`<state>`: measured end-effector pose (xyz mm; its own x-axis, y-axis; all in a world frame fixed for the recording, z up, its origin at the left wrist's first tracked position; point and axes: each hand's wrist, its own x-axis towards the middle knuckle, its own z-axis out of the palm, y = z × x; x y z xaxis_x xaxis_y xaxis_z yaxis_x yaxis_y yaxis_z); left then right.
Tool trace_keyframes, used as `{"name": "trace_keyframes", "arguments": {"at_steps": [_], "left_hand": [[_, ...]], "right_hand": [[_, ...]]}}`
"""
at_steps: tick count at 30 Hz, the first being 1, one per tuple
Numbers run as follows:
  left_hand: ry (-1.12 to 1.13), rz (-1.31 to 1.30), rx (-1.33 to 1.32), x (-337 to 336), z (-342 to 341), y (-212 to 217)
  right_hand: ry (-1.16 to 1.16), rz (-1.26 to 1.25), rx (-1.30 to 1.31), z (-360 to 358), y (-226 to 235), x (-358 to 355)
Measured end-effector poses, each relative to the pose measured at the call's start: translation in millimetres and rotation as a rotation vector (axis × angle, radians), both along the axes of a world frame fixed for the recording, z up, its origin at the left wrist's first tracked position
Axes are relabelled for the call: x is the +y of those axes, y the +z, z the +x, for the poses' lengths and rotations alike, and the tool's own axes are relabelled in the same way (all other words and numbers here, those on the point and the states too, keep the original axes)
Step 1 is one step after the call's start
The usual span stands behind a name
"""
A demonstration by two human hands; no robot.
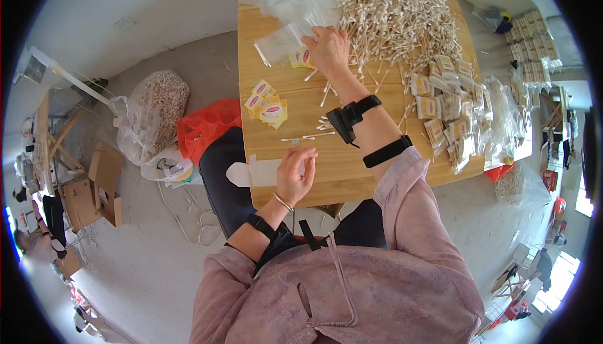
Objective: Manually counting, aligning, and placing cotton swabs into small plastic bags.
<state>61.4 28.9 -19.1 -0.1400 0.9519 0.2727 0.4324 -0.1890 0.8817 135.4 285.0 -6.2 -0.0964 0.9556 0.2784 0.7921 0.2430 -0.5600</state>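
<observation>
Right hand by clear bags, heaped swabs

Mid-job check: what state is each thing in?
Left hand: fingers bent, nothing visible in it
Right hand: at the clear bags, hold unclear
Clear bags: unfilled, overlapping
Swabs: loose, heaped
Cards: loose, overlapping
Packs: filled, piled
Red bag: crumpled
Box: flaps open

The table looks smooth wood, the bags glossy plastic (quite clear), the top matt cloth.
</observation>
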Motion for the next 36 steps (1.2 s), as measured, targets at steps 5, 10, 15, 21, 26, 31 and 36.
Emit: {"name": "trace_keyframes", "arguments": {"at_steps": [5, 10, 15, 21, 26, 31, 36], "left_hand": [[-0.010, 0.005, -0.047, 1, -2, 1], [-0.026, 0.007, -0.056, 0, -4, 0], [-0.027, 0.024, -0.054, 3, -2, 0], [-0.013, 0.045, -0.074, 2, -4, -3], [0.066, -0.026, -0.294, 1, -3, -18], [0.248, -0.103, -0.590, 10, -4, 9], [0.297, -0.074, -0.550, 15, -24, 40]], "right_hand": [[-0.072, -0.033, -0.193, -17, -3, 11], [-0.131, -0.323, -0.038, -16, 3, 18], [-0.130, -0.095, 0.002, 10, 0, 16], [-0.112, -0.060, 0.215, 20, 23, -12], [0.006, -0.083, 0.482, 23, 37, -64], [0.172, -0.336, 0.570, 16, 41, -139], [0.312, -0.382, 0.531, 7, 47, -182]]}}
